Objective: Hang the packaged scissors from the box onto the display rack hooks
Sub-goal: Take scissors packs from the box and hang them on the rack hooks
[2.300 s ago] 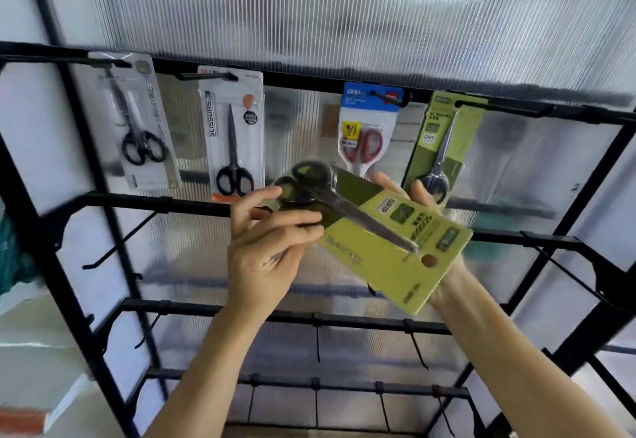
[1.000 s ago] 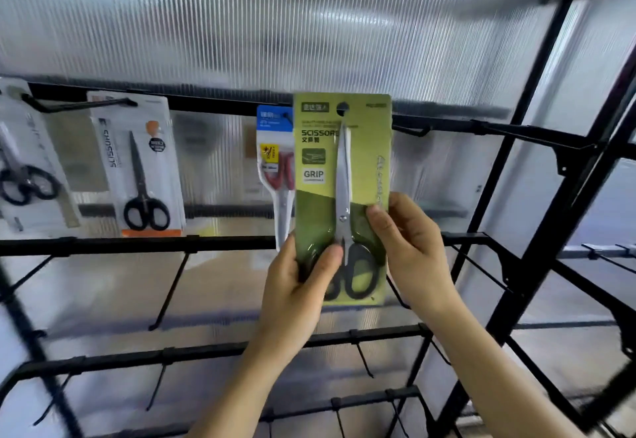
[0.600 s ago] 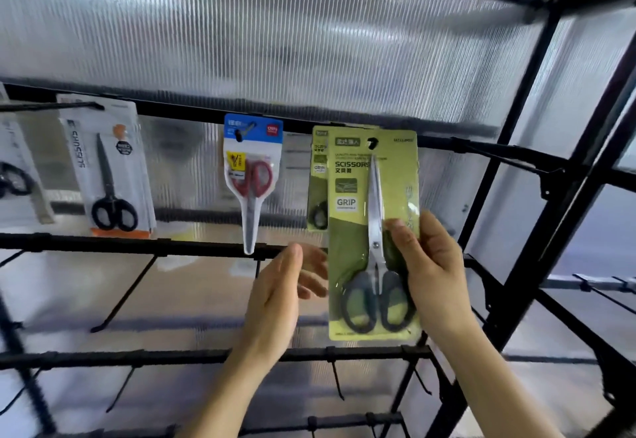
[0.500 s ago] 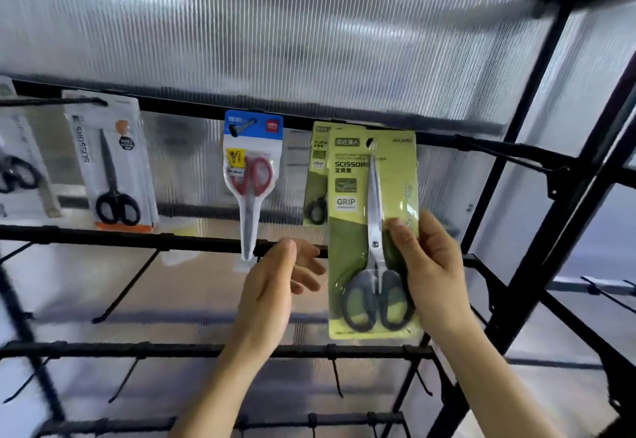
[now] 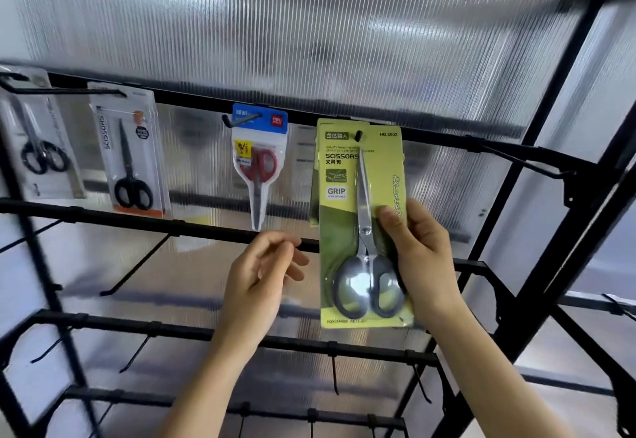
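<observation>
Right now the green pack of scissors is hanging just under the top rail of the display rack, and the black tip of a hook is poking through the hole in the card's head. The right hand is holding the pack's lower right edge, its grip pinching the card with the thumb on the front beside the blades. The left hand is hovering well below the rail, its grip loosely spread and holding nothing.

The pack is likely handling as a light, stiff card under a slick clear blister, with the weight sitting low at the handles. Taking it by a bare card edge looks safest, as the blister may be slippery.

The card is showing "SCISSORS", "GRIP" and "NO.S002", plus Chinese characters. Further left under the rail, a blue-topped pack is showing "deli", and a white pack is reading "SCISSORS" vertically.
</observation>
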A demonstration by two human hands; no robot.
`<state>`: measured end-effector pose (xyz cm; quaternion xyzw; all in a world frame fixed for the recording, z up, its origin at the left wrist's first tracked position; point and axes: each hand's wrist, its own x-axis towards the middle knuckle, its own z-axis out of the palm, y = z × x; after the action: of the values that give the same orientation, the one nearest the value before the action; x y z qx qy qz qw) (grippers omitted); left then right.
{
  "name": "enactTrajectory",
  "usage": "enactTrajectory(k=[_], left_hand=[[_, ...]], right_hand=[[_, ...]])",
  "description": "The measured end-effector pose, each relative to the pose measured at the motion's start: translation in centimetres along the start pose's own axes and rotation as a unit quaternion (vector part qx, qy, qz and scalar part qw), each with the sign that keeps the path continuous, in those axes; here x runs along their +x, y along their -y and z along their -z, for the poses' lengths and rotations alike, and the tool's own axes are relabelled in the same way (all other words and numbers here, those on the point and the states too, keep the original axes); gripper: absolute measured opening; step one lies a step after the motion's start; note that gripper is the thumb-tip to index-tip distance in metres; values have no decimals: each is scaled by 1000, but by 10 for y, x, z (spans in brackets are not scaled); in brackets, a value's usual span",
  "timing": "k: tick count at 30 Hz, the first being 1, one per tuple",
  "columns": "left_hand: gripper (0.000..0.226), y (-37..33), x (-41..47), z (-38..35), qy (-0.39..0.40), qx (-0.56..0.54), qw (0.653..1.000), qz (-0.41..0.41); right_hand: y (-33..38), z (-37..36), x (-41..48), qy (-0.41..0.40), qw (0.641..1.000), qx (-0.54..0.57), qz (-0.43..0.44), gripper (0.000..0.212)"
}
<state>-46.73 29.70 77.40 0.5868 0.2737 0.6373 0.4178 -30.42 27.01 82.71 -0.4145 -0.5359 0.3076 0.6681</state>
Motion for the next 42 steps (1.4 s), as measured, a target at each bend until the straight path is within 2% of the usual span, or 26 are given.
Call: enactTrajectory(k=[4,9,15,18,20,22,24,26,28,34,39,42], left_hand=[[18,-2,1,-4,-5,14,1000,1],[18,4,13,-5,-19,84,996,4],[16,11,23,8,-33,166,986,8],[5,13,22,19,-21,174,984,-5],[13,12,22,25,-13,182,983,-11],[14,12,24,29,-9,183,983,-18],[9,13,27,27,0,175,984,-22],[10,15,31,19,21,162,986,-18],[17,18,35,6,58,159,985,-19],[16,24,32,-49,192,118,974,-27],[8,35,12,-79,282,64,957,-11],[10,43,-11,-93,347,52,936,3]], right_hand=[[-6,4,9,6,999,-13,-29,11],[-30,0,46,-24,993,-103,-55,22],[-55,-12,112,-42,965,-245,-83,33],[-65,-14,133,-49,948,-301,-94,41],[-69,-14,138,-46,941,-319,-103,35],[-74,-11,137,-27,936,-329,-125,17],[-78,-6,131,-20,932,-336,-132,36],[-79,3,123,-35,929,-347,-127,47],[-76,15,113,-42,928,-351,-122,44],[-58,62,65,-67,924,-362,-105,28],[-54,99,1,-134,913,-368,-117,15],[-55,114,-43,-207,912,-333,-118,16]])
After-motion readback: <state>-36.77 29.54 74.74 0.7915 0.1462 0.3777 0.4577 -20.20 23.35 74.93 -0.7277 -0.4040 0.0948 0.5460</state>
